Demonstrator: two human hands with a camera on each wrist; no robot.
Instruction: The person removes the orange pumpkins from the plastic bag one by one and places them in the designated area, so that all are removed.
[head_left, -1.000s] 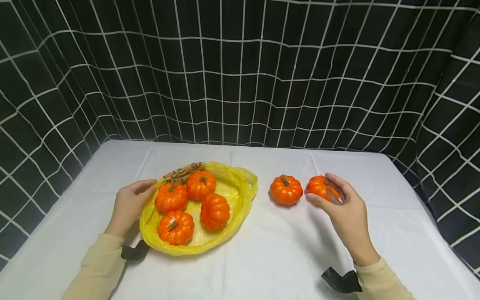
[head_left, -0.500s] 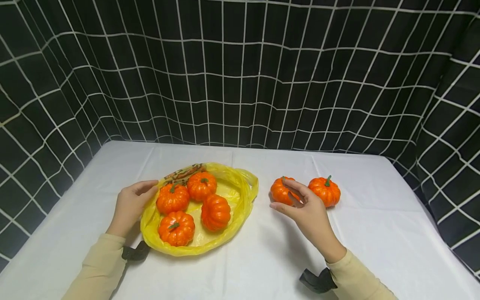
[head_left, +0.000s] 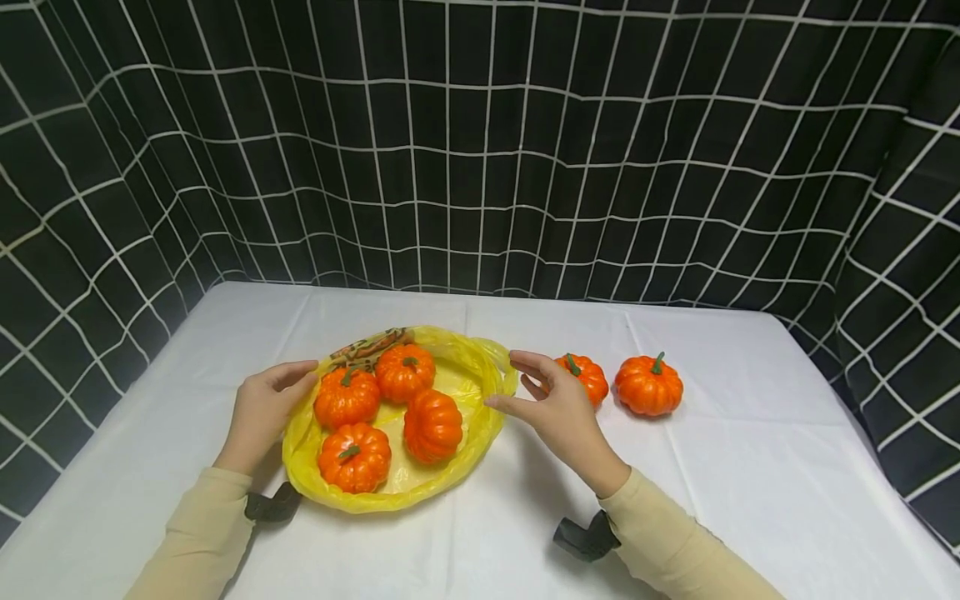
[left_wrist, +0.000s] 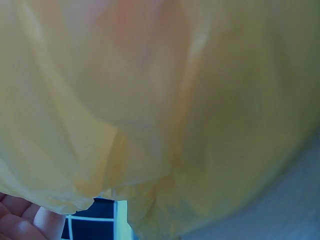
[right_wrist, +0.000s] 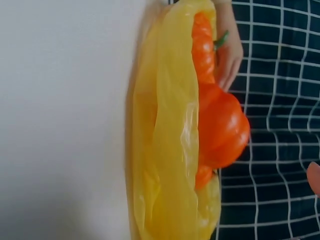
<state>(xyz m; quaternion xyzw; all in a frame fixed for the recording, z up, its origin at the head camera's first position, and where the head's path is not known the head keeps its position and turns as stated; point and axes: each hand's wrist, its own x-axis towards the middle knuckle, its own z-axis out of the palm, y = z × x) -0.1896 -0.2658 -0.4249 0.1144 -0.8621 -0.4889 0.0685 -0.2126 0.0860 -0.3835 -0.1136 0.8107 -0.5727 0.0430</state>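
Note:
Several orange toy pumpkins with green stems, one of them the pumpkin (head_left: pixel 432 425), lie inside a yellow plastic bag (head_left: pixel 393 500) whose mouth is spread wide. At the bag's left rim is my left hand (head_left: pixel 258 417), its fingers loosely bent against the film; the left wrist view is mostly filled by the yellow bag (left_wrist: pixel 150 125), with some fingers (left_wrist: pixel 25 220) in the lower corner. My right hand (head_left: pixel 566 417) hovers by the bag's right rim, thumb and fingers apart and holding nothing. It partly covers one pumpkin (head_left: pixel 591 382) outside the bag.
Farther right, another pumpkin (head_left: pixel 648 386) stands on the white-covered table (head_left: pixel 480 550). Black cloth (head_left: pixel 480 167) with a white grid rises behind and along both sides. Each wrist carries a black camera mount (head_left: pixel 588 537).
My right hand has moved left, from the far-right pumpkin past the nearer one to the bag's right rim, carrying nothing. My left hand and the bag stay put.

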